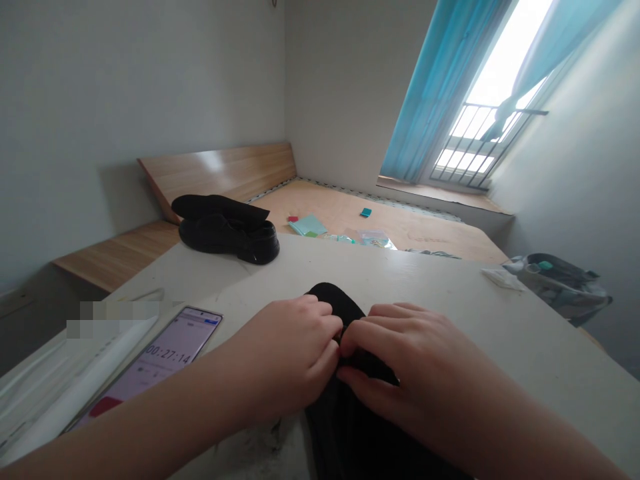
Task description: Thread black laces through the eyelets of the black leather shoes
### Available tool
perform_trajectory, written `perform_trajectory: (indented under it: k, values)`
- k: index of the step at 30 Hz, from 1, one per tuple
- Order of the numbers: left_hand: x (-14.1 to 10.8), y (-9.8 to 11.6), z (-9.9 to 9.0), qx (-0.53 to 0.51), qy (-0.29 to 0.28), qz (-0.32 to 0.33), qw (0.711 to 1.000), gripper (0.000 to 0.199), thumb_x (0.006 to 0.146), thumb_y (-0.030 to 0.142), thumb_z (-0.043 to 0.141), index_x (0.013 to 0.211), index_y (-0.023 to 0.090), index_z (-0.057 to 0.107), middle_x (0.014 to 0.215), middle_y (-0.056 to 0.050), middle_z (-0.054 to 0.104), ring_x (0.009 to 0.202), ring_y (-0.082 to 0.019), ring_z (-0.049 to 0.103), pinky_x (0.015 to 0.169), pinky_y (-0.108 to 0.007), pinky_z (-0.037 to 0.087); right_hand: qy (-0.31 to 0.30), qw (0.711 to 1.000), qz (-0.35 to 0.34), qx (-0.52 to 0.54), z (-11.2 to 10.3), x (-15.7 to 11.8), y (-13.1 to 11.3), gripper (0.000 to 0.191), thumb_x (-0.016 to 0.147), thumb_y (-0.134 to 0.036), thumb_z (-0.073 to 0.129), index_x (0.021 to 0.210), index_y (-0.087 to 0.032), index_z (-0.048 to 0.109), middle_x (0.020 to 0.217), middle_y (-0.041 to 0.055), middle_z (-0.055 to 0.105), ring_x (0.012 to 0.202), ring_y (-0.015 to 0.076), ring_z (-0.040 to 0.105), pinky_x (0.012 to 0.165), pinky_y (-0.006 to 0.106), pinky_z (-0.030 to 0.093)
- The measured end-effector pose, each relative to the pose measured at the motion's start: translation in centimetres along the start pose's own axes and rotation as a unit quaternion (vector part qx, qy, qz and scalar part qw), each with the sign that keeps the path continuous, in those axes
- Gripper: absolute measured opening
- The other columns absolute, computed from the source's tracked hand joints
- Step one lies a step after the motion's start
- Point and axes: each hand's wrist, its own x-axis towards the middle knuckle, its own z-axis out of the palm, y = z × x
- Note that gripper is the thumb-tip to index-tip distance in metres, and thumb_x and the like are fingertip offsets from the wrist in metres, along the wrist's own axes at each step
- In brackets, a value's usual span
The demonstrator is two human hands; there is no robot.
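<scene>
A black shoe [330, 433] is in front of me at the table's near edge, partly hidden by my hands. Its rounded dark end [333, 293] shows beyond my fingers; whether that is the shoe itself or an insole, I cannot tell. My left hand [300, 347] is closed, its fingers curled and pinching at the shoe's upper part. Opposite it, my right hand [400, 347] is also closed, thumb and forefinger bent against the same spot. What small part lies between the fingertips is hidden. Farther back stands another black shoe [225, 237] with a black insole [220, 207] lying on top.
A phone [183, 340] showing a running timer lies on the white table [425, 287] at left, beside a clear plastic packet [85, 380]. Behind is a wooden bed board [425, 227] with papers [307, 225] and small packets. A bin with a bag [565, 287] stands right.
</scene>
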Motion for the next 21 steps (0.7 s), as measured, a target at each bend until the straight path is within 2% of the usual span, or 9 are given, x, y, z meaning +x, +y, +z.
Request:
perform_trajectory:
  k: [2,5,9,11,13,16,19,21]
  values:
    - [0.0,0.0,-0.1,-0.007,-0.012,-0.007,1.0,0.031,0.095,0.023,0.034,0.076,0.018,0.057,0.083,-0.004,0.061,0.079,-0.021,0.055,0.07,-0.035,0.041,-0.028,1.0,0.008,-0.007,0.1,0.1,0.3,0.011,0.072,-0.015,0.076,0.073,-0.02,0.067,0.071,-0.0022,0.068,0.067,0.0166,0.059,0.066,0.031,0.039]
    - [0.1,-0.2,-0.2,0.002,-0.012,-0.016,1.0,0.032,0.099,0.026,0.033,0.083,0.019,0.06,0.087,-0.004,0.063,0.083,-0.023,0.057,0.073,-0.037,0.043,-0.099,0.995,0.003,-0.023,0.0,0.1,0.3,0.009,0.074,-0.022,0.077,0.074,-0.021,0.068,0.078,-0.0015,0.071,0.076,0.0192,0.062,0.076,0.036,0.042]
    - [0.3,-0.4,-0.3,0.022,-0.01,-0.075,0.997,0.025,0.097,0.026,0.042,0.083,0.019,0.062,0.088,-0.005,0.064,0.085,-0.025,0.06,0.072,-0.038,0.044,-0.169,0.985,-0.024,-0.012,-0.5,-0.6,-0.2,0.004,0.082,-0.024,0.068,0.081,-0.024,0.072,0.091,0.0013,0.075,0.101,0.0228,0.064,0.1,0.04,0.039]
    - [0.3,-0.3,-0.5,0.025,-0.007,-0.108,0.994,0.018,0.095,0.024,0.046,0.086,0.02,0.061,0.089,-0.005,0.065,0.084,-0.025,0.062,0.07,-0.037,0.045,-0.191,0.98,-0.05,-0.003,-0.9,-1.1,-0.4,0.01,0.085,-0.021,0.064,0.083,-0.026,0.073,0.09,0.0006,0.076,0.108,0.0215,0.064,0.11,0.038,0.033]
    - [0.2,-0.1,-0.7,0.026,-0.003,-0.137,0.99,0.012,0.094,0.023,0.049,0.098,0.021,0.06,0.088,-0.004,0.067,0.081,-0.025,0.064,0.067,-0.037,0.046,-0.211,0.974,-0.079,0.01,-1.2,-1.5,-0.5,0.012,0.086,-0.019,0.064,0.084,-0.026,0.074,0.09,-0.0011,0.076,0.107,0.019,0.065,0.113,0.033,0.032]
    - [0.1,0.2,-0.8,0.042,0.001,-0.161,0.986,0.015,0.094,0.024,0.05,0.106,0.02,0.057,0.087,-0.005,0.067,0.079,-0.026,0.065,0.066,-0.038,0.047,-0.199,0.976,-0.088,0.015,-1.2,-1.8,-0.3,0.013,0.085,-0.019,0.063,0.087,-0.024,0.075,0.091,-0.0002,0.077,0.103,0.0182,0.068,0.113,0.032,0.034]
    - [-0.1,0.5,-0.7,0.081,0.004,-0.134,0.988,0.014,0.094,0.019,0.047,0.089,0.02,0.061,0.09,-0.006,0.065,0.087,-0.027,0.063,0.071,-0.039,0.049,-0.128,0.988,-0.084,0.019,-1.2,-2.0,0.0,0.012,0.082,-0.019,0.064,0.08,-0.023,0.075,0.083,0.0005,0.077,0.097,0.0193,0.07,0.112,0.033,0.037]
    - [-0.2,0.7,-0.5,0.091,0.018,-0.107,0.99,0.018,0.093,0.014,0.045,0.086,0.019,0.061,0.097,-0.007,0.063,0.093,-0.027,0.06,0.075,-0.041,0.05,-0.074,0.993,-0.092,0.014,-1.4,-2.1,0.1,0.014,0.079,-0.015,0.063,0.076,-0.023,0.073,0.08,0.0,0.076,0.094,0.0197,0.071,0.109,0.033,0.042]
